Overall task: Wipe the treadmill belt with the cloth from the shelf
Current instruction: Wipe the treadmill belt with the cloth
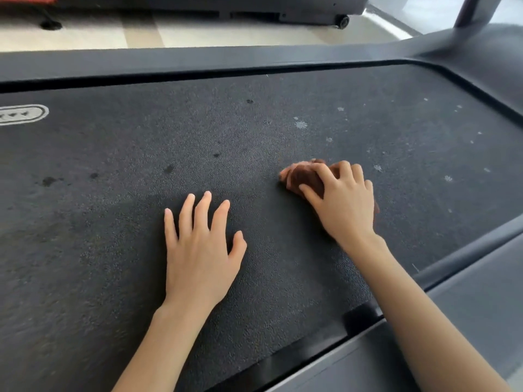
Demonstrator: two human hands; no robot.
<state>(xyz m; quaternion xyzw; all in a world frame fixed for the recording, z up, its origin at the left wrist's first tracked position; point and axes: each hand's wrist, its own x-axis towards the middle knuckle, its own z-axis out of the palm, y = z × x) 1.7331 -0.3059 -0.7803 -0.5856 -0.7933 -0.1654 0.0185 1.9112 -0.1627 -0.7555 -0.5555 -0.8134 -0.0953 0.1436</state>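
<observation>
The dark grey treadmill belt (pixel 113 222) fills most of the head view. It carries dark spots at the left and pale dusty specks at the right. A bunched brown cloth (pixel 301 176) lies on the belt right of centre. My right hand (pixel 343 199) presses down on the cloth with its fingers curled over it, so most of the cloth is hidden. My left hand (pixel 198 247) rests flat on the bare belt, fingers spread, holding nothing. It is a short way to the left of the cloth and nearer to me.
Grey side rails (pixel 198 60) border the belt at the far side, and the near rail (pixel 467 301) runs under my right forearm. A white logo (pixel 22 114) marks the belt's left end. Beyond lies pale floor with another machine's base and wheel (pixel 343 21).
</observation>
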